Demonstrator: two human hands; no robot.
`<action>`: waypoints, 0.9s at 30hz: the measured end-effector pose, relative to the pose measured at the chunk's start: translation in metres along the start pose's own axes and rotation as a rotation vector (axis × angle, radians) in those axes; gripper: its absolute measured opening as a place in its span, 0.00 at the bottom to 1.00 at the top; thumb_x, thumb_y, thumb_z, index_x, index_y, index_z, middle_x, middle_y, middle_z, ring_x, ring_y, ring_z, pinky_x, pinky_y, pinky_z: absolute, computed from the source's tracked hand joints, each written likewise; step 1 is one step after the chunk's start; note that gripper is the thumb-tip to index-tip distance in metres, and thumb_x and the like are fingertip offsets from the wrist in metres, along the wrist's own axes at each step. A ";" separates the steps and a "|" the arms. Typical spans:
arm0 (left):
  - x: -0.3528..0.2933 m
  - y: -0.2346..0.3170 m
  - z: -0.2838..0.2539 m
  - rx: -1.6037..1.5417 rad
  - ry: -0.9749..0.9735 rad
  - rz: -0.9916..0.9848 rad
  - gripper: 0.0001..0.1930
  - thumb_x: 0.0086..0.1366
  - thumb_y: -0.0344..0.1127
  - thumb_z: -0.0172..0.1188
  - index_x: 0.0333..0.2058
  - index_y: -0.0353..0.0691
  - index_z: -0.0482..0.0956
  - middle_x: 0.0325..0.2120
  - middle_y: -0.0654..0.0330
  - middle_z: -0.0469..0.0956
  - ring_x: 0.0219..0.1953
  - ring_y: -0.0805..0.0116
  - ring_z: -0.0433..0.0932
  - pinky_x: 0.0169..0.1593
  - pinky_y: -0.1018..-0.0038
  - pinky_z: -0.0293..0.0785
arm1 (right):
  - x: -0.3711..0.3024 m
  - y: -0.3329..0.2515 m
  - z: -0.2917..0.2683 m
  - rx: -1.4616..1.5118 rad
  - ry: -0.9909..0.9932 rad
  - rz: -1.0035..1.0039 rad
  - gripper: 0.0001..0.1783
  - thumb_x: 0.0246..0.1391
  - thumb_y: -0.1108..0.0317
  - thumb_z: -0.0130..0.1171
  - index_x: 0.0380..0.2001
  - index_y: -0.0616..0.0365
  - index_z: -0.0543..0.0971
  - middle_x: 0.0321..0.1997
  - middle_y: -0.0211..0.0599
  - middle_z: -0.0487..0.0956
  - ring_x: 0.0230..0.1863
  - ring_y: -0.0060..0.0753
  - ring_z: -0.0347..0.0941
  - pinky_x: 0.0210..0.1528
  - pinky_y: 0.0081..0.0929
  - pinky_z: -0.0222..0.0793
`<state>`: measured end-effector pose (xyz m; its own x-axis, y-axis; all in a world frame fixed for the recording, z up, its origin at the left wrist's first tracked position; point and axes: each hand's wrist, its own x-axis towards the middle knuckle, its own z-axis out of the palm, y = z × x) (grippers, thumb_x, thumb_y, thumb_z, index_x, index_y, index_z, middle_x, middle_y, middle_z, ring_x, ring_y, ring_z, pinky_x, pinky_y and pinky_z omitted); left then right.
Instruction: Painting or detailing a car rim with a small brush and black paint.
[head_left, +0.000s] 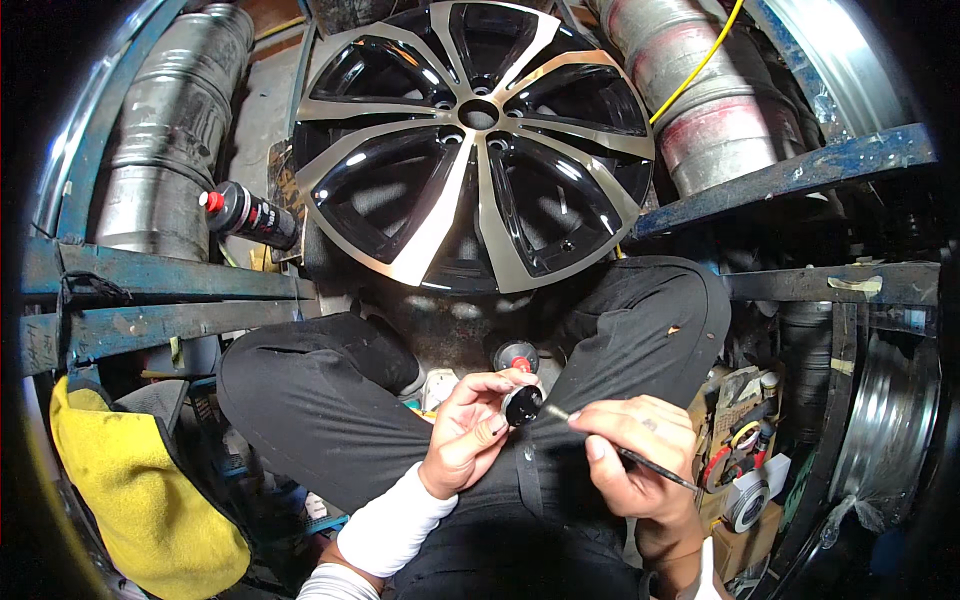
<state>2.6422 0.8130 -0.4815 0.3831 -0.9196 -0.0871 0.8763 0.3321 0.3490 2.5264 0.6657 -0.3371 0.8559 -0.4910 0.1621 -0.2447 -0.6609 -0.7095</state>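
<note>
My left hand (463,437) is closed around a small round cup (522,406) with a dark, glossy inside, its opening tilted toward me. In my right hand (640,452), pinched between thumb and fingers, is a thin paintbrush (655,467) with a dark handle. The brush's pale tip points at the cup and is just to the right of its rim. Beyond my knees, a wheel rim (440,225) with black and bright metal spokes lies face up, apart from both hands. Behind the cup stands a dark bottle (517,354) with a red top.
A black bottle (255,217) with a red cap leans left of the wheel rim. Blue metal rails (180,325) run along both sides. A yellow cloth (150,490) hangs at the lower left. Stacked metal wheels (720,100) and a yellow cable (700,65) are at the right.
</note>
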 end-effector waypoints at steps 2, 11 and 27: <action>0.000 0.000 0.001 -0.014 0.002 -0.010 0.19 0.68 0.27 0.59 0.56 0.37 0.69 0.59 0.46 0.70 0.64 0.58 0.68 0.68 0.62 0.59 | 0.000 0.000 -0.001 0.077 -0.075 -0.019 0.09 0.44 0.75 0.64 0.33 0.60 0.84 0.31 0.39 0.84 0.28 0.36 0.82 0.32 0.27 0.74; 0.001 0.000 -0.002 0.058 0.022 -0.008 0.19 0.67 0.30 0.62 0.55 0.42 0.69 0.58 0.46 0.67 0.56 0.58 0.74 0.56 0.59 0.77 | -0.005 0.007 -0.001 0.089 0.019 0.037 0.07 0.45 0.77 0.62 0.31 0.62 0.83 0.30 0.41 0.84 0.29 0.39 0.82 0.35 0.30 0.76; 0.000 0.001 -0.002 0.051 0.017 -0.016 0.18 0.68 0.25 0.59 0.55 0.38 0.70 0.59 0.48 0.70 0.59 0.65 0.70 0.53 0.76 0.70 | 0.000 0.003 0.004 0.082 -0.006 0.009 0.08 0.45 0.78 0.63 0.32 0.61 0.83 0.30 0.41 0.84 0.28 0.38 0.82 0.33 0.29 0.75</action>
<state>2.6433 0.8140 -0.4830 0.3745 -0.9208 -0.1092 0.8665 0.3057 0.3946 2.5275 0.6659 -0.3424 0.8568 -0.4930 0.1513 -0.2145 -0.6074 -0.7649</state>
